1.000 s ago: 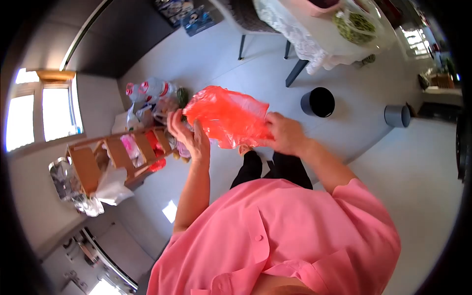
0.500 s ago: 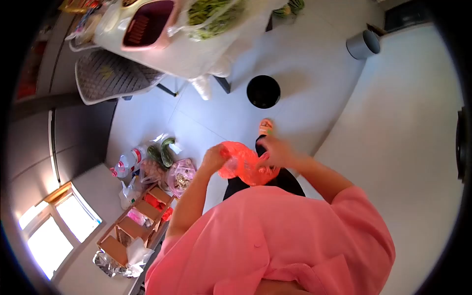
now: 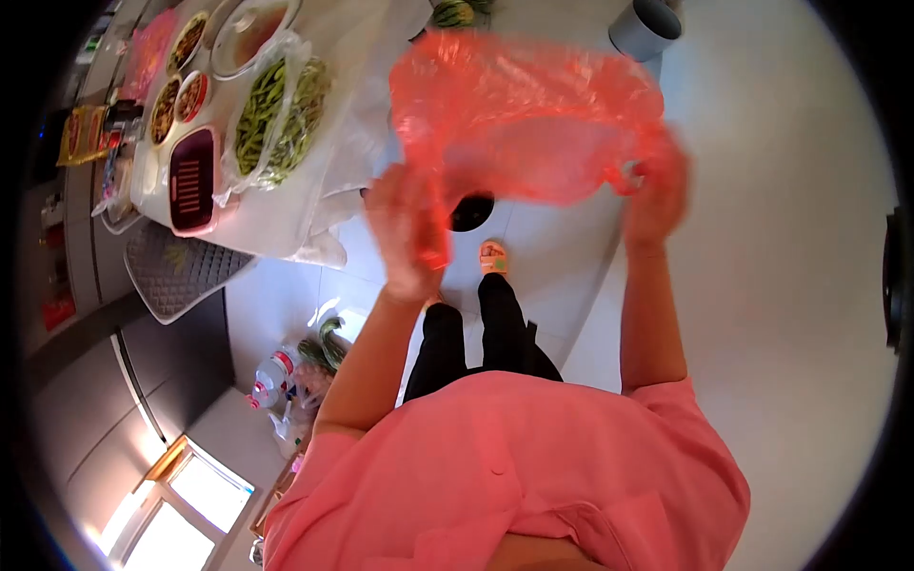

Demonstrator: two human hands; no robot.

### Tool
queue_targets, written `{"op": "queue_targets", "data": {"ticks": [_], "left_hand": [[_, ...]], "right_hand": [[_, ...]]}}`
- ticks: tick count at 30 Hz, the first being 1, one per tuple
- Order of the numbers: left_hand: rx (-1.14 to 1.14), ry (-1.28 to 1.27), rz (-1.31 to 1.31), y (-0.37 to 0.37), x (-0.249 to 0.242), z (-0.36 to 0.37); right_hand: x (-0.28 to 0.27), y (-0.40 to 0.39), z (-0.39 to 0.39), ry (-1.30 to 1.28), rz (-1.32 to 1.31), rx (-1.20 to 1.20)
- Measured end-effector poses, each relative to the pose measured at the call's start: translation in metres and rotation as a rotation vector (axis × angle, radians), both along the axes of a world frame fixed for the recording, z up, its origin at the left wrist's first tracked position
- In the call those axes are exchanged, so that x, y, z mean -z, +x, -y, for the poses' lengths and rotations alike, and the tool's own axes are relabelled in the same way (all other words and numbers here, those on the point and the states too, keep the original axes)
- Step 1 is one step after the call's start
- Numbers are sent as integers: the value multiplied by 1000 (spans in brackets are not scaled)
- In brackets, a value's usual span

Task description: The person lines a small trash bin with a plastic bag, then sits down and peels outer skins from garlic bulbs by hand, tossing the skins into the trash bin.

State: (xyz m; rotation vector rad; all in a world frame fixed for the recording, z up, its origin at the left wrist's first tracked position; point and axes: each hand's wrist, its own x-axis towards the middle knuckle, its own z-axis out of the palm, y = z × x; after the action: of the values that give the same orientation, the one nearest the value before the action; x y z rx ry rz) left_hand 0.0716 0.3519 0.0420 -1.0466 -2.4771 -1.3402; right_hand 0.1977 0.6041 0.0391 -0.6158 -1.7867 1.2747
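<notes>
A thin red plastic bag (image 3: 533,95) is spread wide in the air in front of me, its mouth facing my body. My left hand (image 3: 405,228) is closed on one side of the bag, with a strip of plastic hanging down past the fingers. On the other side, my right hand (image 3: 657,190) grips the bag's edge near a handle loop; it is a little blurred by motion. Below the bag, a black round bin (image 3: 471,213) on the floor is partly hidden by it.
At the left a table (image 3: 276,224) carries a bag of green pods (image 3: 259,119), a pink basket (image 3: 211,214) and several dishes. A quilted chair (image 3: 181,271) stands by it. Bottles (image 3: 271,376) and vegetables (image 3: 324,347) lie on the floor. A grey bin (image 3: 643,38) stands against the right wall.
The red bag has gone from bunched near my lap to stretched out and raised ahead of me. Both hands have moved forward and apart. The view has shifted toward the table.
</notes>
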Motion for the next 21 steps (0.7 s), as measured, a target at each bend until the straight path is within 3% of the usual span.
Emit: {"op": "queue_targets", "data": {"ticks": [1,2,3,4,5,7,9,11,14,16,19,20,21], "left_hand": [[69,-98,-63,7,27,-3],[194,-411,-19,19,83,11],[340,-366,544,32,140,33],[235,-490,916,49,170,51],[189,-794,735,56,182,65],[88,-777,858,57,197,80],[-10,-762,976,59,204,92],[-52,-705,1014,52,210,98],[101,-780,850,43,237,113],[160,-731,885,38,243,114],[267,-585,1159,31,250,116],[270,-592,1163,25,254,119],[326,-757,1139,17,251,117]], "right_hand": [[32,11,8,294,449,-140],[76,25,20,582,901,-286],[140,59,28,401,1208,-636],[141,70,48,276,1353,-751],[140,87,65,174,1283,-698],[141,110,91,44,1225,-649],[143,122,109,-223,1169,-397],[155,125,121,-239,1224,-341],[172,120,136,-288,1300,-269],[182,113,146,-328,1328,-254],[190,99,167,-359,1318,-200],[191,93,175,-363,1315,-157],[188,86,181,-365,1309,-112]]}}
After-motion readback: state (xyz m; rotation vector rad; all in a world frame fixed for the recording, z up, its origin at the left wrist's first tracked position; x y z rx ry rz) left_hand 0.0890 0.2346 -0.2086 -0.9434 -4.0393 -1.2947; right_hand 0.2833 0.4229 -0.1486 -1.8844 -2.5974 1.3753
